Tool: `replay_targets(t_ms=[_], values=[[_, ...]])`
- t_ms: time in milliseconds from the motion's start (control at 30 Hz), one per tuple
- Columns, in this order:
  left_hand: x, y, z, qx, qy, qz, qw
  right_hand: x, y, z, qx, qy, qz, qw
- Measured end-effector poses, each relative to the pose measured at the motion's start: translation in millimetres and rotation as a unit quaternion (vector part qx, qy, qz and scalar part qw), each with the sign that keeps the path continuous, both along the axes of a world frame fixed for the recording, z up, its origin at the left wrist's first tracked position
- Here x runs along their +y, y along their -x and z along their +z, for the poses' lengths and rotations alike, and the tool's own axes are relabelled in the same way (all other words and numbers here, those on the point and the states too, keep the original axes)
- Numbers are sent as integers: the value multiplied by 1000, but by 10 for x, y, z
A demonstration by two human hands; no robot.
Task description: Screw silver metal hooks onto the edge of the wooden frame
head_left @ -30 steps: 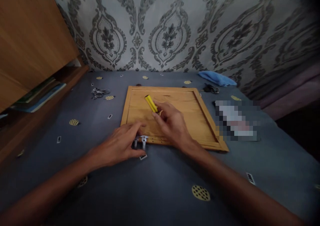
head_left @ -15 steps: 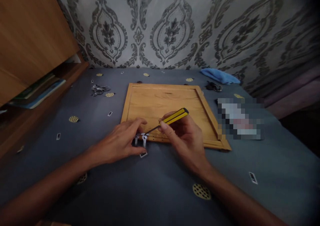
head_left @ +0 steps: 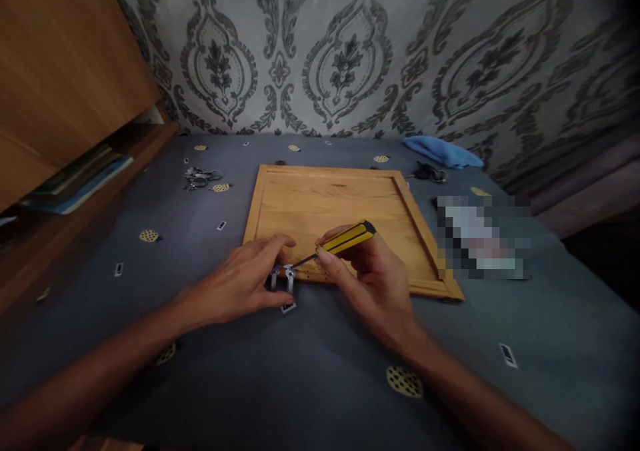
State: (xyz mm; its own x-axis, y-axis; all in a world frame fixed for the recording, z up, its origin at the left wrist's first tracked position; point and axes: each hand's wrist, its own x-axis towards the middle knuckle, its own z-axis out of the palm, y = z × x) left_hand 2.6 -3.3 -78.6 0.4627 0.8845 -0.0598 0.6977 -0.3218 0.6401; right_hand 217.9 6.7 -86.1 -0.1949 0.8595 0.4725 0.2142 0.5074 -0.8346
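A wooden panel with a raised frame (head_left: pixel 330 204) lies flat on the patterned cloth. At its near edge sits a shiny metal fitting (head_left: pixel 290 280) with two curved legs sticking out past the wood. My left hand (head_left: pixel 245 281) curls around this fitting, thumb in front and forefinger over the panel; its other fingers are partly hidden. My right hand (head_left: pixel 377 278) grips a yellow-and-black screwdriver (head_left: pixel 345 238) between thumb and fingers. The shaft slants down to the left, its tip at the top of the fitting. Small dark holes show in the panel edge beside it.
Loose metal pieces (head_left: pixel 201 178) lie at the back left. A dark object (head_left: pixel 429 172) and a blue cloth (head_left: pixel 443 152) are at the back right, near a blurred-out flat item (head_left: pixel 480 238). A wooden cabinet (head_left: pixel 65 71) stands left, with books on its shelf.
The screwdriver's handle has turned slightly and tilted a little lower in my right hand. My left hand stays around the fitting, and the view has shifted slightly.
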Motion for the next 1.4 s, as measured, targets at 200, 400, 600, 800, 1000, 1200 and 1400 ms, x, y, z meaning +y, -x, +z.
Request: replay_targets(t_ms=[200, 400, 600, 800, 1000, 1200, 1400], values=[[-4, -16, 47, 2, 5, -2, 1000, 59, 41, 94, -36, -8, 22, 999], [2, -32, 75, -2, -10, -6, 1000, 145, 106, 157, -36, 60, 59, 996], [4, -32, 61, 3, -18, -8, 1000, 205, 83, 222, 8, 122, 168, 978], [16, -32, 43, -18, -27, -10, 999, 250, 91, 232, 33, 146, 196, 969], [18, -39, 51, -18, -18, -5, 1000, 233, 154, 203, 52, 147, 159, 975], [16, -47, 64, -1, -19, -2, 1000, 199, 192, 181, 76, 166, 138, 973], [14, -36, 31, -7, -40, -10, 999, 170, 224, 164, 83, 183, 124, 972]])
